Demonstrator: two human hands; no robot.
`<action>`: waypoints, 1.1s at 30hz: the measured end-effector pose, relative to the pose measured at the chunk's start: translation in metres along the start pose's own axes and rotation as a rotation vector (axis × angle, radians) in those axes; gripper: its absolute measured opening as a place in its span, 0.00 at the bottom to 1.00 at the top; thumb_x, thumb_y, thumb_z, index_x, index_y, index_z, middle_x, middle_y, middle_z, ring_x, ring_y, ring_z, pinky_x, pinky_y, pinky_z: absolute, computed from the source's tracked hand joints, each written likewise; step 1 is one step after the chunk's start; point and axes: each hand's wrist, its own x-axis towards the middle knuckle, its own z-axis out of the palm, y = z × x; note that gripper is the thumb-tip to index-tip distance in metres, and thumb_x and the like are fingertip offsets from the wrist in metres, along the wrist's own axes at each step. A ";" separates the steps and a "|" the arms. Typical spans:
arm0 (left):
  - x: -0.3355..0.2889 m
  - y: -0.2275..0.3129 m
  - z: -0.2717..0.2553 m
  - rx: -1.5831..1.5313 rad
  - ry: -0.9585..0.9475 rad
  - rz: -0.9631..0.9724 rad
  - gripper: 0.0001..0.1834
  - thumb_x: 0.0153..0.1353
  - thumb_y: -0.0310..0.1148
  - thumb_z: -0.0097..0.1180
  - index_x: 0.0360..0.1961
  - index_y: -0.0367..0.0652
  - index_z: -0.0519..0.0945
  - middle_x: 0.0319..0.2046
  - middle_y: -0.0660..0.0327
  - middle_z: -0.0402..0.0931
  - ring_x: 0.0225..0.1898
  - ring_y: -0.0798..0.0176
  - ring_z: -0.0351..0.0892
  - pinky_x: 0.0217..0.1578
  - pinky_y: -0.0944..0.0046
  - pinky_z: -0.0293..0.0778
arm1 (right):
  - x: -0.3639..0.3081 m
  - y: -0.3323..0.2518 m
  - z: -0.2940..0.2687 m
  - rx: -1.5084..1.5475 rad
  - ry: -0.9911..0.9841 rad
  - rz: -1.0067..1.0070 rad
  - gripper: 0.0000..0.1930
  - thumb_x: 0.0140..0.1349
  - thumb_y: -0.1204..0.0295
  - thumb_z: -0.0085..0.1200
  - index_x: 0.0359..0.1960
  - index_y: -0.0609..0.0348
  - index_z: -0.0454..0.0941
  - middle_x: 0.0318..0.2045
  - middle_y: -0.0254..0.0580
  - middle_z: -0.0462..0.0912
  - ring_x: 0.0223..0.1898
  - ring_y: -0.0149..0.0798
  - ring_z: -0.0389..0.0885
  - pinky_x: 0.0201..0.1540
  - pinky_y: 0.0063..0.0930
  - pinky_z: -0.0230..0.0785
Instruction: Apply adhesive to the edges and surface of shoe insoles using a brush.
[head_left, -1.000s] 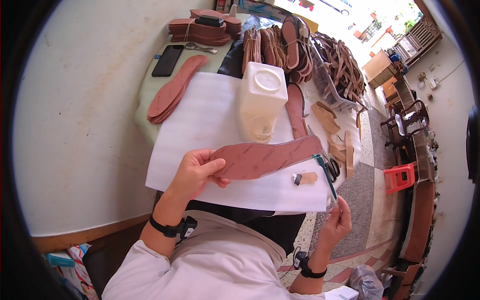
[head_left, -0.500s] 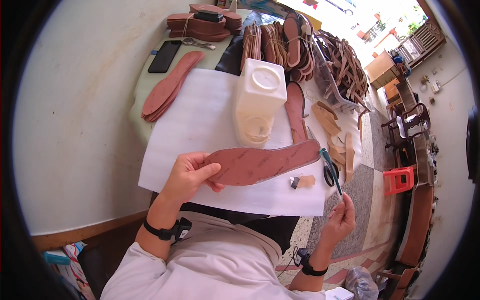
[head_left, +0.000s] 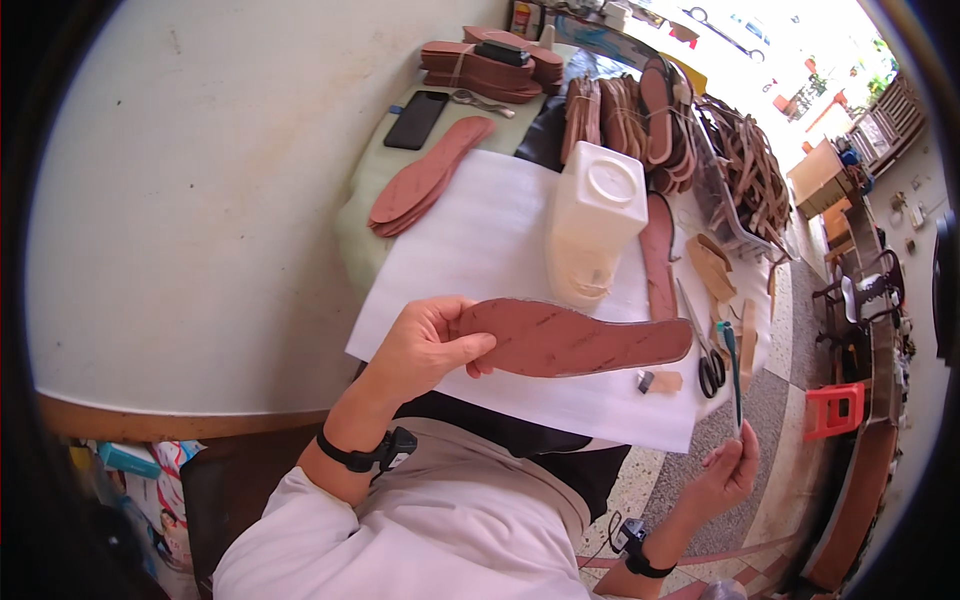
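- Far left on the tabletop (head_left: 362, 222), a phone (head_left: 416, 120) and a loose stack of insoles (head_left: 425, 182) lie beside the white sheet (head_left: 470, 235), perhaps so that its middle stays free.
- The left hand (head_left: 430, 345) has its grip closed on the broad end of the reddish-brown insole (head_left: 585, 342), thumb on top; holding one end seems to leave most of the face and rim uncovered.
- That insole is held over the sheet, nearer the body than the white container (head_left: 605, 205), its narrow end pointing right.
- Scissors (head_left: 709, 352) lie just beyond that end, apparently set down within easy reach.
- At the right, the right hand (head_left: 733, 468) has its grip closed on the lower end of a green brush (head_left: 734, 375), head up and apart from the insole, likely to keep the fingers well away from the head.
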 end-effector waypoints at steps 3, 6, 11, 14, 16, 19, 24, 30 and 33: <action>-0.012 0.017 -0.018 0.052 0.102 0.071 0.08 0.65 0.22 0.61 0.45 0.33 0.85 0.32 0.62 0.85 0.32 0.72 0.82 0.34 0.68 0.78 | -0.003 -0.006 0.002 0.003 0.007 0.036 0.15 0.76 0.70 0.53 0.58 0.65 0.80 0.27 0.28 0.73 0.24 0.20 0.64 0.24 0.16 0.57; -0.015 0.028 -0.035 0.039 0.194 0.216 0.08 0.63 0.20 0.62 0.43 0.34 0.86 0.33 0.63 0.85 0.34 0.73 0.81 0.38 0.69 0.78 | 0.001 -0.005 0.004 -0.007 0.018 0.040 0.15 0.77 0.70 0.52 0.58 0.64 0.80 0.26 0.28 0.72 0.23 0.20 0.63 0.24 0.16 0.57; -0.018 0.054 -0.036 -0.093 0.337 0.400 0.10 0.64 0.18 0.61 0.45 0.34 0.87 0.37 0.62 0.87 0.39 0.72 0.83 0.46 0.71 0.78 | 0.006 0.000 0.012 -0.017 -0.009 0.018 0.15 0.78 0.68 0.51 0.59 0.63 0.80 0.27 0.28 0.72 0.23 0.19 0.62 0.24 0.17 0.56; -0.015 0.064 -0.021 -0.016 0.356 0.490 0.09 0.64 0.18 0.61 0.45 0.34 0.87 0.37 0.63 0.87 0.39 0.73 0.82 0.46 0.70 0.78 | 0.003 0.002 0.019 0.003 0.000 0.022 0.15 0.78 0.68 0.51 0.59 0.63 0.80 0.26 0.27 0.72 0.24 0.19 0.62 0.24 0.17 0.55; -0.015 0.063 -0.012 0.143 0.369 0.505 0.09 0.63 0.20 0.64 0.44 0.34 0.87 0.37 0.64 0.87 0.39 0.75 0.81 0.44 0.70 0.77 | 0.000 0.003 0.019 -0.024 -0.022 0.045 0.15 0.78 0.69 0.51 0.59 0.63 0.80 0.26 0.27 0.72 0.24 0.19 0.61 0.24 0.17 0.55; -0.011 0.053 0.002 0.241 0.286 0.460 0.08 0.61 0.22 0.66 0.42 0.35 0.87 0.36 0.65 0.86 0.39 0.76 0.80 0.44 0.70 0.76 | -0.001 0.005 0.020 -0.019 -0.036 0.061 0.15 0.78 0.69 0.50 0.59 0.63 0.80 0.26 0.27 0.72 0.24 0.19 0.61 0.24 0.17 0.55; -0.002 0.011 0.017 0.235 0.231 0.448 0.28 0.54 0.17 0.68 0.58 0.37 0.77 0.47 0.62 0.85 0.46 0.71 0.83 0.50 0.67 0.78 | 0.001 0.016 0.012 0.023 -0.016 0.034 0.15 0.78 0.70 0.50 0.60 0.63 0.80 0.26 0.27 0.71 0.23 0.19 0.61 0.25 0.17 0.55; 0.003 -0.036 0.029 -0.028 0.336 0.385 0.32 0.54 0.15 0.68 0.60 0.36 0.72 0.48 0.61 0.84 0.47 0.69 0.84 0.49 0.66 0.81 | 0.000 0.009 0.011 0.029 -0.023 0.045 0.15 0.78 0.70 0.51 0.60 0.64 0.80 0.26 0.27 0.71 0.23 0.19 0.61 0.25 0.16 0.56; 0.003 -0.033 0.026 -0.047 0.290 0.396 0.30 0.54 0.13 0.68 0.58 0.36 0.74 0.47 0.61 0.84 0.46 0.69 0.84 0.49 0.68 0.81 | -0.001 0.002 0.011 0.047 -0.045 0.056 0.15 0.77 0.70 0.51 0.59 0.65 0.80 0.26 0.27 0.72 0.24 0.19 0.62 0.26 0.16 0.56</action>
